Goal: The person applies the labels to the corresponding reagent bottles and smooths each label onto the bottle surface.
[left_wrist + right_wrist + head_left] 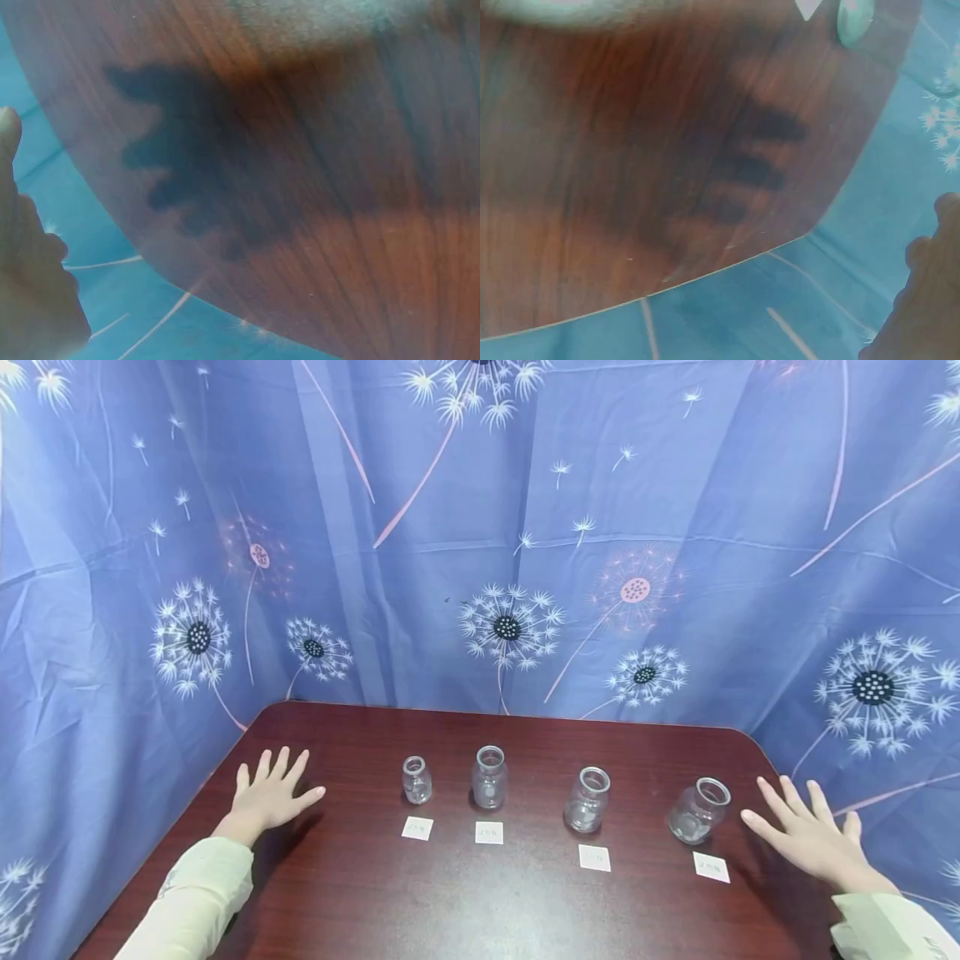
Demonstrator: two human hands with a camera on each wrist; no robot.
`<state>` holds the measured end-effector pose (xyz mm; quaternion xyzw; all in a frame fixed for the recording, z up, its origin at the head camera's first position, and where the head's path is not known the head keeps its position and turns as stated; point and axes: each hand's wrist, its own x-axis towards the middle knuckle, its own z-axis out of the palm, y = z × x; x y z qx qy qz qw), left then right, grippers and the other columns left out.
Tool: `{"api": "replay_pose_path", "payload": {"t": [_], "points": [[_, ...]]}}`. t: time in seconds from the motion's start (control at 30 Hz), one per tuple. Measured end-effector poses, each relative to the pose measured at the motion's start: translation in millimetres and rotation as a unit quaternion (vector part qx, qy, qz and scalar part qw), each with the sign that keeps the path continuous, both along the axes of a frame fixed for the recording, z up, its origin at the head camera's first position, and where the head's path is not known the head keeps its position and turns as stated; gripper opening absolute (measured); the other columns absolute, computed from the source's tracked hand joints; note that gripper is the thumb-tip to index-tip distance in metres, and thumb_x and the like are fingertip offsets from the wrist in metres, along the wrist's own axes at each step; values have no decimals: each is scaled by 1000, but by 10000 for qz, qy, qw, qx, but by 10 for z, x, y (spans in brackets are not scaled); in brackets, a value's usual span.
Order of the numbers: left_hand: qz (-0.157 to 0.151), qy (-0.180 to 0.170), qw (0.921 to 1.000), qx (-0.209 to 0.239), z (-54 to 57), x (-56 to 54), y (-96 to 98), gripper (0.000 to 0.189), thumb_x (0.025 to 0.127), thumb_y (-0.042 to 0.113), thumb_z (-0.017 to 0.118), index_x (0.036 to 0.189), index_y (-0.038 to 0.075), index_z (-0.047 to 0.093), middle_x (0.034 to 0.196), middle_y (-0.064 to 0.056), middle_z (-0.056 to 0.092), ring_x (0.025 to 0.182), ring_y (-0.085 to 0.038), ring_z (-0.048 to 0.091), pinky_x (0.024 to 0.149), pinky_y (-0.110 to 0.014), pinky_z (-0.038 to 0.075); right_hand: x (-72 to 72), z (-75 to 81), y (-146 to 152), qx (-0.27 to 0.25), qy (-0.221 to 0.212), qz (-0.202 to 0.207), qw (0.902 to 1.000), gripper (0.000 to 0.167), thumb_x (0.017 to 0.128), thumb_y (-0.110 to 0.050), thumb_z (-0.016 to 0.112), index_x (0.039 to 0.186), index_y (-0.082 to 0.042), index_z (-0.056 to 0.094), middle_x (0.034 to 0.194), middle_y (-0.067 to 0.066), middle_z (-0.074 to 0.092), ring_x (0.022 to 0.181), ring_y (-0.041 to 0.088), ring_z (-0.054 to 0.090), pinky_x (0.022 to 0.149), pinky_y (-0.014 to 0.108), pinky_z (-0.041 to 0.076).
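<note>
My left hand (266,797) is spread above the table's left side, fingers straight and holding nothing. On the right, my right hand (817,842) is spread the same way, just beyond the rightmost jar. Between the hands stand clear glass jars without lids: a small jar (417,783), a taller jar (490,785), a third jar (585,814) and a wide jar (693,817) nearest the right hand. In the left wrist view part of the left hand (37,285) shows at the edge, with its shadow on the wood. The right wrist view shows part of the right hand (926,300).
A white paper label lies in front of each jar, such as the leftmost label (417,828) and the rightmost label (711,867); their marks are too small to read. The dark wooden table (360,893) has rounded far corners. A blue dandelion-print curtain (420,635) hangs around it.
</note>
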<state>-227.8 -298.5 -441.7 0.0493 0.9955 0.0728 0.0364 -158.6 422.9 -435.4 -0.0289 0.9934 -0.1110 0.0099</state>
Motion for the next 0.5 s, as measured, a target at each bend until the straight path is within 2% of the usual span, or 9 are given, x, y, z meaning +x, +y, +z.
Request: {"api": "replay_pose_path", "payload": {"t": [0.23, 0.43, 0.5], "points": [[-162, 96, 9998, -107, 81, -26, 73, 82, 82, 63, 36, 140, 7, 18, 143, -28, 10, 129, -49, 0, 95, -65, -8, -38, 197, -146, 268, 308, 135, 9991, 72, 88, -54, 34, 142, -24, -1, 146, 22, 0, 127, 43, -22, 81, 74, -12], [-345, 310, 9988, -159, 163, -30, 221, 82, 81, 64, 37, 140, 8, 20, 144, -26, 12, 131, -46, 1, 96, -64, -7, -56, 409, -462, 317, 837, 491, 9948, 70, 88, -49, 40, 142, -26, 3, 148, 13, 0, 131, 30, -24, 85, 68, -20], [-426, 437, 9980, -140, 182, -20, 281, 80, 82, 61, 40, 139, 8, 23, 144, -25, 14, 131, -45, 3, 97, -64, -6, -69, 456, -594, 320, 1063, 645, 9917, 69, 87, -48, 42, 142, -27, 6, 149, 10, 2, 132, 25, -23, 87, 68, -19]]}}
